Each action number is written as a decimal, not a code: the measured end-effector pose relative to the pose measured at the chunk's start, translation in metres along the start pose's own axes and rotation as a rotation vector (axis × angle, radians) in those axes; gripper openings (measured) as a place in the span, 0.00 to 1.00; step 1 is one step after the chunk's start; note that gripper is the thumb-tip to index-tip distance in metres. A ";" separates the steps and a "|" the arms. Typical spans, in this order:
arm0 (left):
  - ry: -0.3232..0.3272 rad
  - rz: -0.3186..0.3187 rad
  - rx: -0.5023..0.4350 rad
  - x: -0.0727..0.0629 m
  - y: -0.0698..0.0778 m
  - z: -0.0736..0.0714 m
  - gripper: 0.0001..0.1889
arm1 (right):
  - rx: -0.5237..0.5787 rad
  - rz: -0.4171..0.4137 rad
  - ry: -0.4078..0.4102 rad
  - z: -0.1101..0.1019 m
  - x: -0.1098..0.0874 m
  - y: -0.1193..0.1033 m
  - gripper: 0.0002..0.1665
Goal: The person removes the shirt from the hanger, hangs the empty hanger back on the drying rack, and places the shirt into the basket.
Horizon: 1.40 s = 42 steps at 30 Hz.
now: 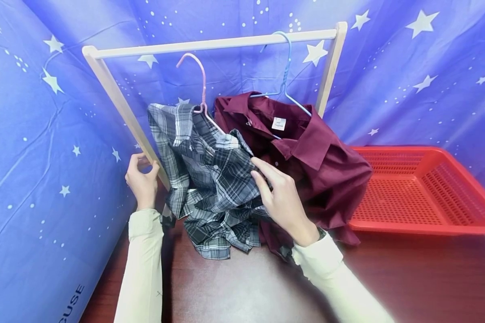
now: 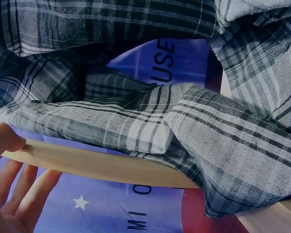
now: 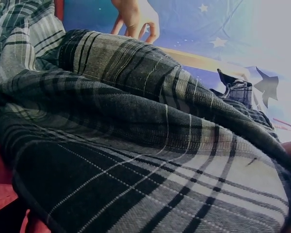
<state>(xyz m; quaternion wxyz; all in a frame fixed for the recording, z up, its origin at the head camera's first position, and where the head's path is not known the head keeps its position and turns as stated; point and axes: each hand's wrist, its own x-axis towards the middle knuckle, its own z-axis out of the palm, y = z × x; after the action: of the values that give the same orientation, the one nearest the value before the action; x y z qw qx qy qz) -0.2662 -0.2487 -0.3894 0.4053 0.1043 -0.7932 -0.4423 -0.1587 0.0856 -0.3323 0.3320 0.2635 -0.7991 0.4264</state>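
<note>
A grey-and-black plaid shirt (image 1: pixel 226 179) sits on a pink hanger (image 1: pixel 204 85), whose hook is just below the rod of a wooden rack (image 1: pixel 222 43). My right hand (image 1: pixel 284 202) pinches the shirt's shoulder between thumb and fingers. In the right wrist view the plaid cloth (image 3: pixel 136 126) covers most of that hand. On the left, my left hand (image 1: pixel 142 181) grips the rack's side post (image 2: pixel 102 165), thumb above and fingers below it in the left wrist view. Beside the plaid shirt, a maroon shirt (image 1: pixel 335 166) hangs from a blue hanger (image 1: pixel 285 67) hooked over the rod.
A red plastic basket (image 1: pixel 412 226) stands to the right, behind the maroon shirt's sleeve. Beneath everything is a reddish-brown table (image 1: pixel 242 287). A blue curtain with white stars (image 1: pixel 64 134) surrounds the back and left side.
</note>
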 end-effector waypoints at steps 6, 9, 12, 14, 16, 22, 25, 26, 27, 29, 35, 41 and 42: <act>-0.001 -0.002 0.002 0.000 0.000 0.000 0.13 | 0.007 0.003 -0.005 -0.002 -0.004 0.004 0.19; -0.001 0.001 -0.001 0.000 0.000 0.000 0.13 | 0.015 0.012 -0.014 -0.003 -0.005 0.005 0.19; -0.001 0.000 -0.001 0.000 0.001 0.000 0.13 | 0.023 0.024 -0.022 -0.003 -0.007 0.008 0.19; -0.004 -0.005 0.001 0.000 0.000 0.000 0.13 | 0.024 0.031 -0.028 -0.003 -0.008 0.009 0.19; -0.006 -0.011 0.000 0.000 0.000 0.000 0.13 | 0.025 0.035 -0.033 -0.003 -0.009 0.010 0.19; -0.009 -0.012 -0.007 0.000 0.000 0.000 0.13 | 0.031 0.047 -0.049 -0.004 -0.013 0.012 0.19; -0.007 -0.007 -0.006 0.000 0.000 0.000 0.13 | 0.036 0.059 -0.059 -0.005 -0.015 0.012 0.19; -0.006 -0.006 -0.005 0.000 0.000 0.000 0.13 | 0.038 0.062 -0.062 -0.006 -0.015 0.013 0.19; -0.005 -0.006 -0.004 0.000 -0.001 0.000 0.13 | 0.038 0.065 -0.065 -0.006 -0.016 0.013 0.19; -0.005 -0.006 -0.004 0.000 -0.001 0.000 0.13 | 0.039 0.070 -0.072 -0.006 -0.017 0.014 0.19; -0.005 -0.008 -0.008 0.000 0.000 0.000 0.13 | 0.036 0.074 -0.086 -0.008 -0.021 0.017 0.19; -0.004 -0.003 -0.015 0.000 0.000 0.000 0.13 | 0.041 0.081 -0.097 -0.009 -0.023 0.020 0.19; -0.005 -0.002 -0.016 0.000 -0.001 0.000 0.13 | 0.042 0.084 -0.100 -0.009 -0.024 0.020 0.19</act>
<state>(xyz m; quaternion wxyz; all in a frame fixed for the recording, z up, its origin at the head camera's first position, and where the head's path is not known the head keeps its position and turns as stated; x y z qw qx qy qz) -0.2664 -0.2492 -0.3897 0.4038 0.1006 -0.7905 -0.4494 -0.1550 0.1067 -0.3567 0.2681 0.2575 -0.8159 0.4428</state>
